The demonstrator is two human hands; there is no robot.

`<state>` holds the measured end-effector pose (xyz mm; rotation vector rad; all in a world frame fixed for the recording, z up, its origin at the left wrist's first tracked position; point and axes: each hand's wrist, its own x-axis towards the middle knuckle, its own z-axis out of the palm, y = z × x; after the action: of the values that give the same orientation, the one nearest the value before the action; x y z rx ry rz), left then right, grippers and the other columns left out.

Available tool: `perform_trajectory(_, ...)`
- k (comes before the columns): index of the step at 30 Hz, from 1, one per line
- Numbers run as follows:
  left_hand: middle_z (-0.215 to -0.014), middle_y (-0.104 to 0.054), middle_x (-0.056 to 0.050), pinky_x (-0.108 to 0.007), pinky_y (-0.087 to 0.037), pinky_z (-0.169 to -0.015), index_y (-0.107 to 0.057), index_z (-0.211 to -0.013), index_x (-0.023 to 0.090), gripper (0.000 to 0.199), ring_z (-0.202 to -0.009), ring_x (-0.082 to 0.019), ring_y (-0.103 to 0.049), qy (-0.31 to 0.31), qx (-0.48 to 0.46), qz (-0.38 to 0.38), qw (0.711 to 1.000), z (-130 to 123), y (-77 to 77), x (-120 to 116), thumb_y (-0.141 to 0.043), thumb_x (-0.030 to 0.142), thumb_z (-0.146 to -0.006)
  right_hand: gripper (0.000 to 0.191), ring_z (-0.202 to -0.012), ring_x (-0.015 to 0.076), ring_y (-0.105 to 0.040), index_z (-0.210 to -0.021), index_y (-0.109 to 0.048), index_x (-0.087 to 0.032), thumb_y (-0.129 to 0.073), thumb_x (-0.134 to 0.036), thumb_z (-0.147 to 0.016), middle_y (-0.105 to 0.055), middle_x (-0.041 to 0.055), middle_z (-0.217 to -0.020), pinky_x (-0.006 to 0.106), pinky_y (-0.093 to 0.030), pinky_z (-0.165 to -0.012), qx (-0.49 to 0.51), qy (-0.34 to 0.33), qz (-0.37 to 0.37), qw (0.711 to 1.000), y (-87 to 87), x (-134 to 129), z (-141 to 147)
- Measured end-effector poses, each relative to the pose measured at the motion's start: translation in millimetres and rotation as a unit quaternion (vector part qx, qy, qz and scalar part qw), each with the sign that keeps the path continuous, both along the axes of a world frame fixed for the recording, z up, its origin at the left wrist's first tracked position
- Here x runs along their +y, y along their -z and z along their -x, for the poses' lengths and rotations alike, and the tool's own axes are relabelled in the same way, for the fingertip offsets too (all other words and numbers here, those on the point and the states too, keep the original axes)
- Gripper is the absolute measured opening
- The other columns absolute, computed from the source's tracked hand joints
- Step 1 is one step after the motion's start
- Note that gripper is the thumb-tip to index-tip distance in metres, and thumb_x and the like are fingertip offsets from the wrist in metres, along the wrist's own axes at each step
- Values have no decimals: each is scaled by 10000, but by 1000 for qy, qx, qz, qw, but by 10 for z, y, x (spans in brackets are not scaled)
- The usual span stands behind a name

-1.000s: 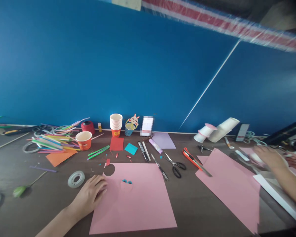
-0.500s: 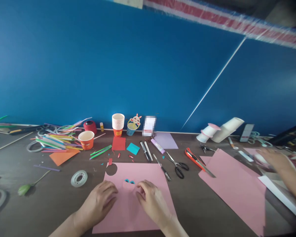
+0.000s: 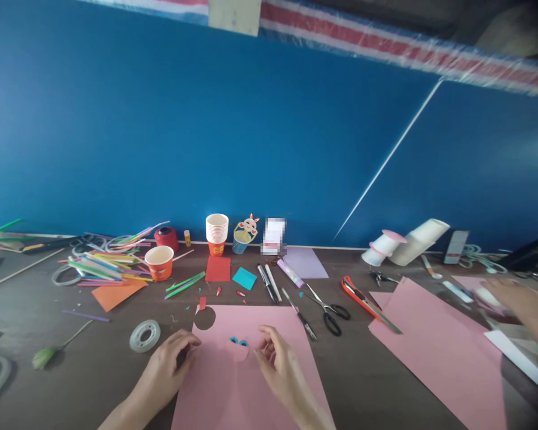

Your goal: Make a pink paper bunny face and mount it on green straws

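Observation:
A large sheet of pink paper (image 3: 224,397) lies in front of me, with a round hole cut near its upper left corner. On it rests a small pink paper cutout (image 3: 239,352) with two blue-and-black eyes at its top. My left hand (image 3: 170,364) hovers at the sheet's left edge, thumb and fingers apart, holding nothing. Just to the right of the cutout is my right hand (image 3: 280,367), its fingers loosely curled and parted with nothing between them. Neither hand appears to touch the cutout.
Tape roll (image 3: 144,336), pens (image 3: 268,283), scissors (image 3: 329,310) and an orange utility knife (image 3: 370,304) surround the sheet. Behind stand stacked paper cups (image 3: 217,233). More pink paper (image 3: 439,352) lies right, near another person's hand (image 3: 515,295).
My hands have drawn apart: the left moved away to the left, the right slightly to the right, leaving the cutout on the sheet. The camera view shifted a little.

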<state>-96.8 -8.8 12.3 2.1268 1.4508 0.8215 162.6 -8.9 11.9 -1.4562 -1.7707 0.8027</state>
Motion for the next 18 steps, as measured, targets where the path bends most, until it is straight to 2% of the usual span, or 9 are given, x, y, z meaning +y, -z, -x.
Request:
perform_trajectory(5, -883, -600, -63, -309, -478, -733, -551, -886, 205, 140, -824, -191, -574, 46, 42, -13, 998, -214, -32, -133, -485, 144, -778, 302, -640, 142, -579, -1101, -467, -185, -492, -306, -826, -583, 21, -779, 235, -474, -598, 61, 3, 12, 998, 6, -51, 43)
perform_trajectory(11, -955, -579, -74, -376, -469, -790, -518, -993, 198, 232, -906, -222, -540, 96, 81, -39, 991, -538, -37, -181, -512, 146, -766, 363, -626, 127, -605, -1127, -416, -194, -496, -373, -822, -544, 43, -918, 229, -475, -561, 177, 27, 67, 982, 39, -126, 92)
perform_trajectory(18, -1027, -558, -93, -406, -457, -812, -466, -1113, 184, 368, -986, -251, -503, 71, 140, -49, 986, -767, 26, -44, -525, 166, -751, 438, -756, 167, -623, -1123, -421, -221, -555, -438, -767, -505, 76, -1086, 281, -489, -664, 275, 67, 152, 947, 29, -176, 106)
